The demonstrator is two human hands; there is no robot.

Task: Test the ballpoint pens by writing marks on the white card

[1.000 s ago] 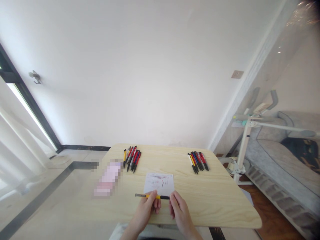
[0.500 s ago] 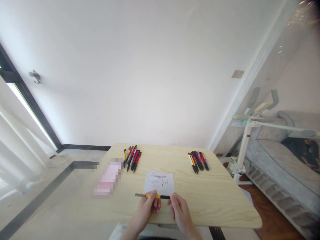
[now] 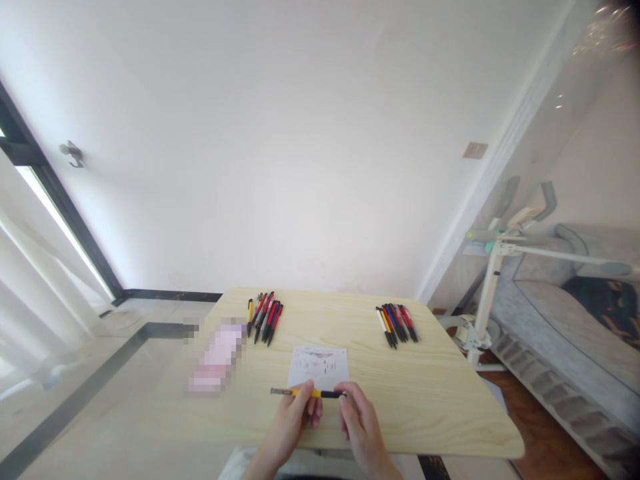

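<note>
I hold a yellow and black pen (image 3: 307,393) level above the near part of the light wooden table (image 3: 425,400). My left hand (image 3: 293,420) pinches its yellow middle. My right hand (image 3: 357,420) is closed with its fingertips on the pen's black right end. Just behind the pen lies a small white paper (image 3: 320,365) with red and dark scribbles. A bunch of red, black and yellow pens (image 3: 264,315) lies at the far left of the table. Another bunch of pens (image 3: 396,322) lies at the far right.
A blurred pink oblong (image 3: 216,357) lies on the table's left side. To the right stand a white exercise machine (image 3: 493,267) and a grey sofa (image 3: 575,320). A white wall is behind the table, a dark-framed window (image 3: 55,200) at left.
My right hand's fingertips have shifted slightly to the right along the pen's black end. The pen and my left hand have stayed where they were.
</note>
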